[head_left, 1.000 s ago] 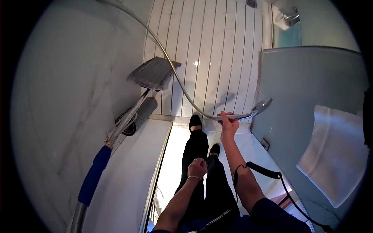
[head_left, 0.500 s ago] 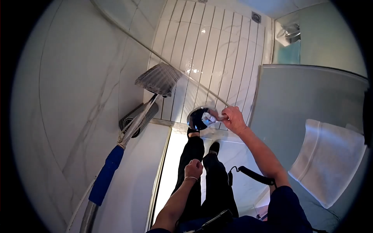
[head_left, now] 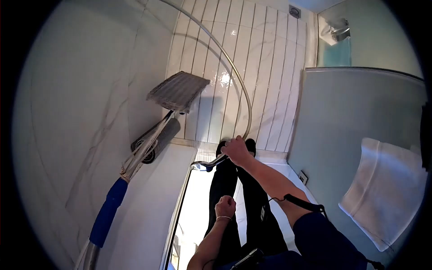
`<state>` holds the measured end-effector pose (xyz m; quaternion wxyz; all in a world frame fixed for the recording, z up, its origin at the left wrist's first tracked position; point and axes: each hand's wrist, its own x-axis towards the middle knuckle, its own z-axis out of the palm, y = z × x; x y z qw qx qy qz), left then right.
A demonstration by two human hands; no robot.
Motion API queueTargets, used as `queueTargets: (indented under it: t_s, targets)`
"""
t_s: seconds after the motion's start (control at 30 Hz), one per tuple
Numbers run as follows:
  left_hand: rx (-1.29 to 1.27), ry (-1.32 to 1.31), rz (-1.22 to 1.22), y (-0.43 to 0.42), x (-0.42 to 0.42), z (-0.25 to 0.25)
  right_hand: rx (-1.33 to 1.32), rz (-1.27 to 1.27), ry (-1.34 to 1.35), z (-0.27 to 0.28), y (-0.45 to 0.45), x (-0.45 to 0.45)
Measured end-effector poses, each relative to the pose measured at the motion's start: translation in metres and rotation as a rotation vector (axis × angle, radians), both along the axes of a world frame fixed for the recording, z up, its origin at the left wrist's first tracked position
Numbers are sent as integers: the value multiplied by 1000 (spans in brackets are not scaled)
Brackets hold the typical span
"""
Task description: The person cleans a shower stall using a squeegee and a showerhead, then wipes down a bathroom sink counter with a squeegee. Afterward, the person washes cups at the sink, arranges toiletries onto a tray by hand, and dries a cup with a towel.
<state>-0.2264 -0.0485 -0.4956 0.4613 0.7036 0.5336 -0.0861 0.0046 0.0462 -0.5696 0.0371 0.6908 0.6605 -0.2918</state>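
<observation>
My right hand (head_left: 237, 151) is wrapped round the handle of a chrome shower head (head_left: 208, 165), whose head points left and sprays thin streams of water. From the handle a metal hose (head_left: 245, 92) curves up over the floor to the top left. My left hand (head_left: 225, 207) is curled closed in front of my legs, with nothing visible in it. To the left, a flat grey mop head (head_left: 179, 91) rests by the wall on a pole with a blue grip (head_left: 109, 204). A rolled grey mat (head_left: 157, 140) lies under the pole.
The wet white slatted floor (head_left: 265, 54) has a drain (head_left: 294, 11) at its far end. A frosted glass panel (head_left: 328, 108) stands on the right, with a white towel (head_left: 387, 193) over it. My feet are at the floor's near edge.
My right hand has moved left and nearer to me with the shower head, which now points left. The hose has swung into a wide curve. My feet are now side by side.
</observation>
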Motion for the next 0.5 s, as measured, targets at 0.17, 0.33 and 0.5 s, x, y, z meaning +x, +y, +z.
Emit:
queueTargets:
  t_s: [0.17, 0.33, 0.5]
  targets:
    - [32, -55, 83, 1, 22, 4, 26, -196, -161, 12, -10, 89]
    - [-109, -59, 216, 25, 50, 3, 157, -510, -153, 63, -8, 173]
    - [-238, -138, 304, 124, 113, 46, 335, -761, 209, 111, 32, 192]
